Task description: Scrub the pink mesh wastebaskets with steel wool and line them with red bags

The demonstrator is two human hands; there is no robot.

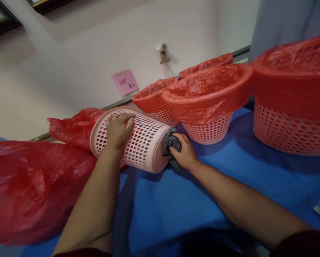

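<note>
A pink perforated plastic basket (143,146) lies on its side on the blue table (176,203), its open rim facing left. My left hand (119,129) rests on top of the basket near the rim, fingers curled over the holes and gripping it. Pressed against the basket's flat bottom is a grey cloth (171,142), which my right hand (184,152) holds bunched in closed fingers.
Several pink baskets lined with red plastic bags (210,96) stand along the back and right, the largest (296,100) at far right. Loose red bags (28,182) lie heaped at left. A pink sticky note (125,82) and a socket (163,53) are on the wall.
</note>
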